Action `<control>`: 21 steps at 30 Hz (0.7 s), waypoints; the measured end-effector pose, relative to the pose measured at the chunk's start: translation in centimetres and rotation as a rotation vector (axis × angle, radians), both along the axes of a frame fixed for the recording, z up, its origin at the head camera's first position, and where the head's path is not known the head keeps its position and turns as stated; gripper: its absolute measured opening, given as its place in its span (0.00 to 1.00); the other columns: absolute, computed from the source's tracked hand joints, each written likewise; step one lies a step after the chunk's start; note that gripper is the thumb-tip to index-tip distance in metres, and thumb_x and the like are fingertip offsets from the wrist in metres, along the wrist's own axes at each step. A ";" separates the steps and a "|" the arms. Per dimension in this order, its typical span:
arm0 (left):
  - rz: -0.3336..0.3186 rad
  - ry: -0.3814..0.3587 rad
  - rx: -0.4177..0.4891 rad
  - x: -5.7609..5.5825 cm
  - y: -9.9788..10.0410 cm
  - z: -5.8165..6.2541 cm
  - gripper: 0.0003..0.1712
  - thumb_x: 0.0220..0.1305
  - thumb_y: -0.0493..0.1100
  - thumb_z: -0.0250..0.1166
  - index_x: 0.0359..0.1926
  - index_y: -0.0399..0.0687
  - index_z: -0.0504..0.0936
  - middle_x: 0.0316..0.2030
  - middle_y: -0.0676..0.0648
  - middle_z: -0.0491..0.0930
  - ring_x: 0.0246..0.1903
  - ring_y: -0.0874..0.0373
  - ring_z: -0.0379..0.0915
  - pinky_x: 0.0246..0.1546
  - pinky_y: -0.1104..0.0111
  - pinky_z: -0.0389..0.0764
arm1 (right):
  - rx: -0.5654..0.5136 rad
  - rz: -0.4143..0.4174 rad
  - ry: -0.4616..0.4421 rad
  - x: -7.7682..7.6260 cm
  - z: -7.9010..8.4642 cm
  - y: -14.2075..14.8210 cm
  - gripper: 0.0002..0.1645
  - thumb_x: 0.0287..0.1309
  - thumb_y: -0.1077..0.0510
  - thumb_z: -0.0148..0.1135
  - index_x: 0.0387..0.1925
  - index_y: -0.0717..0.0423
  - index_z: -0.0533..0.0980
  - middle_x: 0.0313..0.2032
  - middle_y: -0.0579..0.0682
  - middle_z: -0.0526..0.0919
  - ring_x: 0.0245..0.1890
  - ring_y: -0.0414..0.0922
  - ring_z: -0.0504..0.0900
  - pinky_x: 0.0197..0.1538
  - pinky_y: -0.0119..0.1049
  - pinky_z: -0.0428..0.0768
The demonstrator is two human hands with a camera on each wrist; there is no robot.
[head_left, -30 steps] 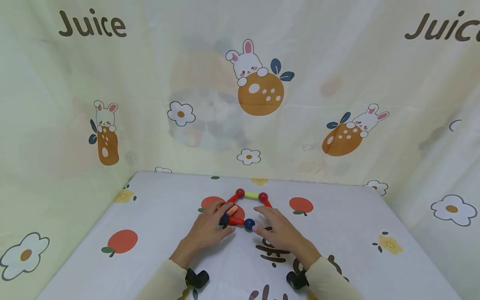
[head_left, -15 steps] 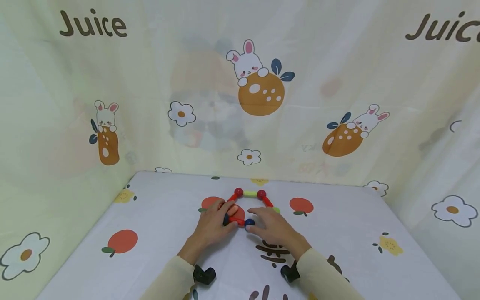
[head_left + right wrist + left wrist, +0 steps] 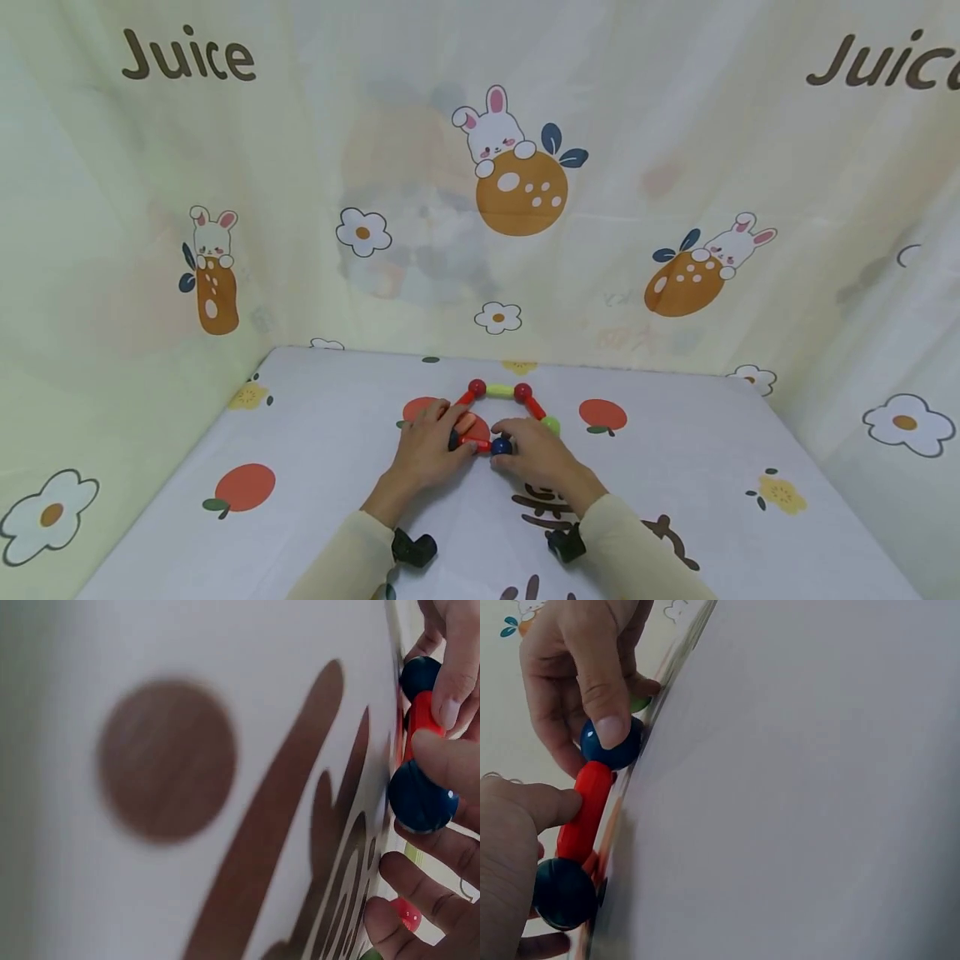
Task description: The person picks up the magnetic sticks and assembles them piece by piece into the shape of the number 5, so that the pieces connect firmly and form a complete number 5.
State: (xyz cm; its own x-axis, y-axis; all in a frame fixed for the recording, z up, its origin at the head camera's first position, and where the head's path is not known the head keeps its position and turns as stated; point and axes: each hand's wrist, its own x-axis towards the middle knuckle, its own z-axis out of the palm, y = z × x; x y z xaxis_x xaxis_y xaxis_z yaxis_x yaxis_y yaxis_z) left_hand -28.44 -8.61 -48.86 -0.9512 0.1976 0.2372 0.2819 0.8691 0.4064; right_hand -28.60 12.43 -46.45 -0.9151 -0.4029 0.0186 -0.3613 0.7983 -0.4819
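Observation:
A loop of coloured rods and balls lies on the table. At the near side, a red rod [image 3: 586, 814] joins a dark blue ball [image 3: 564, 894] on the left to another blue ball [image 3: 501, 447] on the right. My left hand [image 3: 426, 450] holds the rod's left part, thumb pressed on it, fingers behind. My right hand [image 3: 542, 454] pinches the right blue ball between thumb and fingers. Beyond are two red balls [image 3: 477, 388] with a yellow-green rod [image 3: 499, 390] between them, and another red rod [image 3: 535, 407] leading to a green ball [image 3: 551, 426]. My hands hide the loop's sides.
The table is covered by a white cloth [image 3: 300, 500] printed with fruit, flowers and dark lettering. A patterned curtain [image 3: 420, 150] hangs behind the table's back edge and along the sides.
My right hand has moved left and its fingers have come together on the right blue ball. My left thumb has moved onto the red rod. The far part of the loop shifted slightly left.

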 end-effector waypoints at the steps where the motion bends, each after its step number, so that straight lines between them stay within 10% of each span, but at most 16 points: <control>1: 0.000 0.000 0.011 0.0 0.0 -0.1 0.37 0.63 0.61 0.68 0.70 0.58 0.72 0.66 0.44 0.68 0.66 0.42 0.64 0.63 0.39 0.66 | -0.015 0.001 -0.004 -0.1 0.0 0.0 0.29 0.57 0.50 0.74 0.59 0.52 0.79 0.54 0.49 0.82 0.52 0.48 0.77 0.57 0.49 0.81; 21: -0.098 0.144 0.101 0.6 -0.3 -0.4 0.19 0.59 0.45 0.75 0.52 0.53 0.87 0.52 0.50 0.75 0.55 0.52 0.65 0.56 0.55 0.75 | -0.054 -0.005 -0.027 -0.3 -0.3 -0.4 0.22 0.59 0.53 0.73 0.55 0.51 0.82 0.52 0.49 0.81 0.51 0.48 0.76 0.58 0.50 0.80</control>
